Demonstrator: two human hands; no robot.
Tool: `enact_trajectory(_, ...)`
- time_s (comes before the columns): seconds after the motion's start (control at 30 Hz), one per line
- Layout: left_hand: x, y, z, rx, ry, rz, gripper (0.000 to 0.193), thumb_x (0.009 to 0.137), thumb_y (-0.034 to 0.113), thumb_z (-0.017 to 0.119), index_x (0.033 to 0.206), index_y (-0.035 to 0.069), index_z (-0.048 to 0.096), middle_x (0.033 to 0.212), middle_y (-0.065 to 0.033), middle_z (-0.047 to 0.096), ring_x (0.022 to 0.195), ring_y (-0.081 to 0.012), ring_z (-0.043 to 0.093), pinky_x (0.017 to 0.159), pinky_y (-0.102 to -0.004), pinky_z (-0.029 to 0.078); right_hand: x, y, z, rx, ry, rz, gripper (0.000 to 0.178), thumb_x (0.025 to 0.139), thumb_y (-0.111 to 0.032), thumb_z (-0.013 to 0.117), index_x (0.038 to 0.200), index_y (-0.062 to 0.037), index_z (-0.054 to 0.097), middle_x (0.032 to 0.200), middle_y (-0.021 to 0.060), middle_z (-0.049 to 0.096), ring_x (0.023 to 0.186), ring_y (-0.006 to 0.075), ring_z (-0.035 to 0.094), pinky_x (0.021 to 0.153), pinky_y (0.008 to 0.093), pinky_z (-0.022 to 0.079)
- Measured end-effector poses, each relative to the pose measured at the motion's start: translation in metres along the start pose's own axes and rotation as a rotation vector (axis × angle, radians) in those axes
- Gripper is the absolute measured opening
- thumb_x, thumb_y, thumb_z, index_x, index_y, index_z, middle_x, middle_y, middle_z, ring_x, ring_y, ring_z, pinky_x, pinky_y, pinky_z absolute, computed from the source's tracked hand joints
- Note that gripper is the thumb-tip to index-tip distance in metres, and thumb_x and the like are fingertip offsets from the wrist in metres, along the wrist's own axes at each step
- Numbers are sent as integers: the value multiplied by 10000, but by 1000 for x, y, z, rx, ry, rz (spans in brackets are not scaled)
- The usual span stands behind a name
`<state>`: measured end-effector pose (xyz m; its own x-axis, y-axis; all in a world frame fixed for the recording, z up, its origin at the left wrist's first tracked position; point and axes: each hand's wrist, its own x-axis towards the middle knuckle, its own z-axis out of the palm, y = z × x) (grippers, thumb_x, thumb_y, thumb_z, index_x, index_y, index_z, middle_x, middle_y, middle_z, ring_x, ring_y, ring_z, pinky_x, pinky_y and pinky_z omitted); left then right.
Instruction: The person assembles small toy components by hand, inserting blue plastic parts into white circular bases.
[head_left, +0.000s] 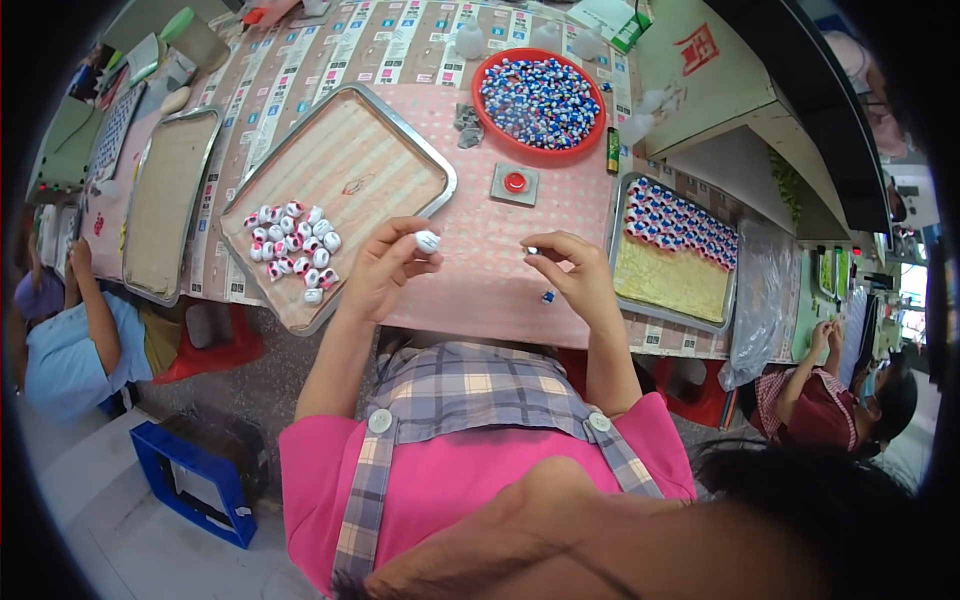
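Observation:
My left hand point(385, 262) pinches a small white rounded piece point(427, 242) with dark marks between thumb and fingers. Opposite it, the thumb and forefinger of my right hand point(575, 275) close on a tiny dark-and-white piece point(531, 250), too small to name. Another tiny blue-and-white piece point(548, 297) lies on the pink cloth below my right fingertips. To the left, a metal tray point(350, 150) holds several white pieces with pink parts point(290, 240). Beyond my hands are a square plate with a red round knob point(515, 183) and a red basin point(550, 157) heaped with small blue, white and red pieces.
A tray point(670, 285) at right carries rows of blue, white and red pieces on a yellowish lining. Farther left lies another tray point(165, 200). A grey box point(715, 95) stands at the back right. Other people sit at both sides; a blue crate point(190, 480) stands on the floor.

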<state>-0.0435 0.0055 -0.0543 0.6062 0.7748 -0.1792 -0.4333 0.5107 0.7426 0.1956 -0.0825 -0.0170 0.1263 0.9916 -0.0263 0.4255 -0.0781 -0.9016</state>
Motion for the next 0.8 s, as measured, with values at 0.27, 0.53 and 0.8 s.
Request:
enact_trajectory(0.27, 10, -28, 29, 537, -36, 55, 149, 784, 107, 605, 922, 48, 600, 847, 2, 557, 708, -44, 500, 588, -170, 371, 9, 4, 32, 550, -110, 64, 163, 770, -38, 616, 919, -4, 561, 825, 37, 573, 719, 75, 541, 621, 199, 430)
enact_trajectory(0.53, 14, -30, 35, 511, -66, 42, 168, 797, 99, 593, 952, 38, 570, 886, -14, 566, 777, -66, 522, 634, -177, 403, 15, 9, 24, 681, -132, 131, 153, 775, -46, 603, 917, -6, 560, 770, 25, 580, 676, 85, 549, 604, 205, 433)
enact_trajectory(0.8, 17, -19, 39, 62, 50, -159, 344, 798, 61, 585, 1123, 16, 483, 1065, -90, 553, 861, -142, 593, 800, -278, 494, 84, 34, -2, -554, 69, -302, 141, 740, -57, 590, 877, -26, 574, 815, 97, 577, 775, 240, 571, 676, 333, 447)
